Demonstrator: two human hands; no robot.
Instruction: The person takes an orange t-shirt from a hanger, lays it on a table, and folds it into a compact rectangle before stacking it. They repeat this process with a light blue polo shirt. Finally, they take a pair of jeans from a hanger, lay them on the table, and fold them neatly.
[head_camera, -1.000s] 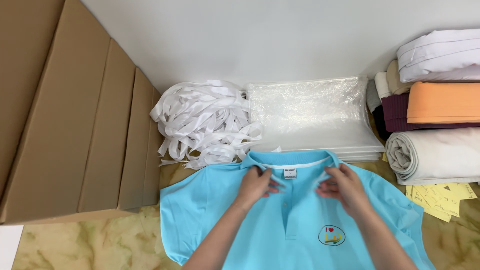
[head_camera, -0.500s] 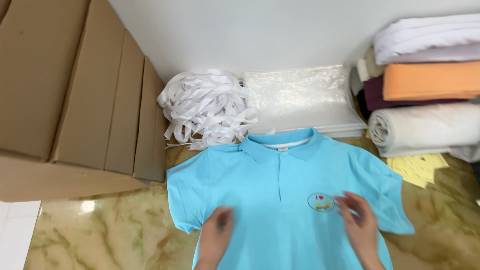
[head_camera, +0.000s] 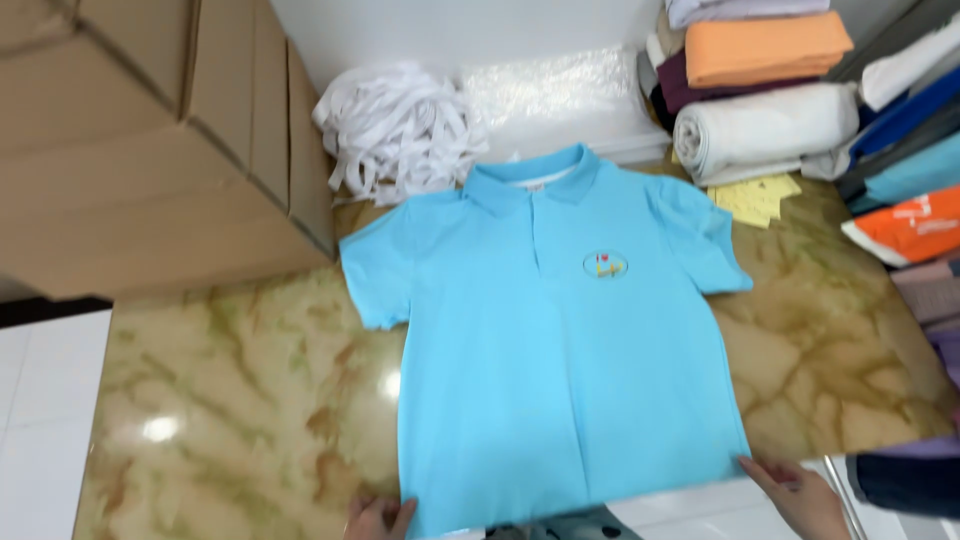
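The light-blue polo shirt (head_camera: 560, 350) lies flat on the marbled tabletop (head_camera: 230, 400), hem at the near edge; soft, light, limp — best held at hem corners; left hand (head_camera: 378, 518) and right hand (head_camera: 805, 497) touch them, fingers' closure unclear.

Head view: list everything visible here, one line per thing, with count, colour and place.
polo shirt: one, light blue, spread flat face up in the middle of the counter
counter: one, beige-green marbled, under the shirt
cardboard boxes: several, brown, upper left
strap pile: one heap, white, behind the shirt
plastic bags: a stack, clear, by the back wall
fabric rolls: several, orange, white, dark purple, upper right
yellow sheets: a few, beside the rolls
left hand: at the hem's left corner
right hand: at the hem's right corner
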